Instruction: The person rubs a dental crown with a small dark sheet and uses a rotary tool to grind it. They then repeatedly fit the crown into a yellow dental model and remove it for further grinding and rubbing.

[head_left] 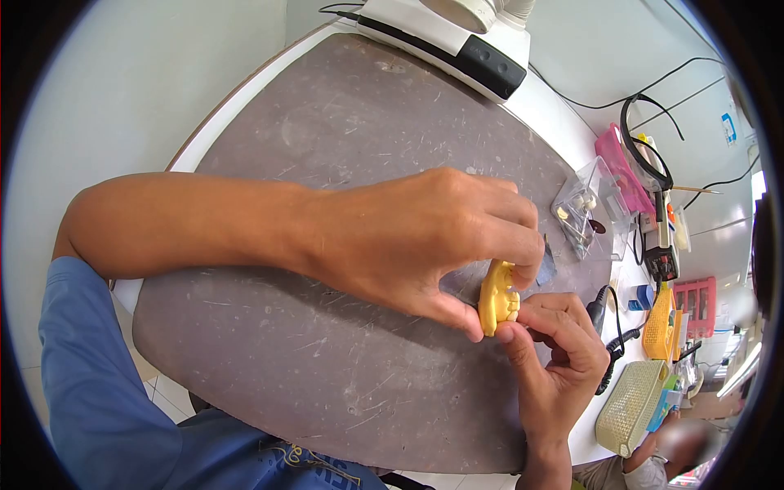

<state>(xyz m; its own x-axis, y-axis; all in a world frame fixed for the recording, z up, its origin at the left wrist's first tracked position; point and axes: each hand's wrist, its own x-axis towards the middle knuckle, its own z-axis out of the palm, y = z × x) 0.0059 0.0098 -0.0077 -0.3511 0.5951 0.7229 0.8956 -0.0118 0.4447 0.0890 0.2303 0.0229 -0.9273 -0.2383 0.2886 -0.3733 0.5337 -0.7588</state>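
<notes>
A yellow dental model (492, 300), a plaster cast with a row of teeth, is held over the worktop near its right side. My left hand (441, 233) reaches in from the left and grips it, thumb at the lower edge and fingers curled over the top. From below, my right hand (563, 347) meets the cast with thumb and index finger pinched at the paler teeth on its lower right. The other fingers of that hand are bent in. Whether a separate small piece sits between those fingertips, I cannot tell.
Just beyond the hands are a clear plastic box (592, 208) with small parts and a corded black handpiece (600, 309). A white-and-black machine (445, 45) stands at the far edge of the scratched grey worktop (327, 122). Baskets (633, 408) line the right; another person (645, 461) sits beyond.
</notes>
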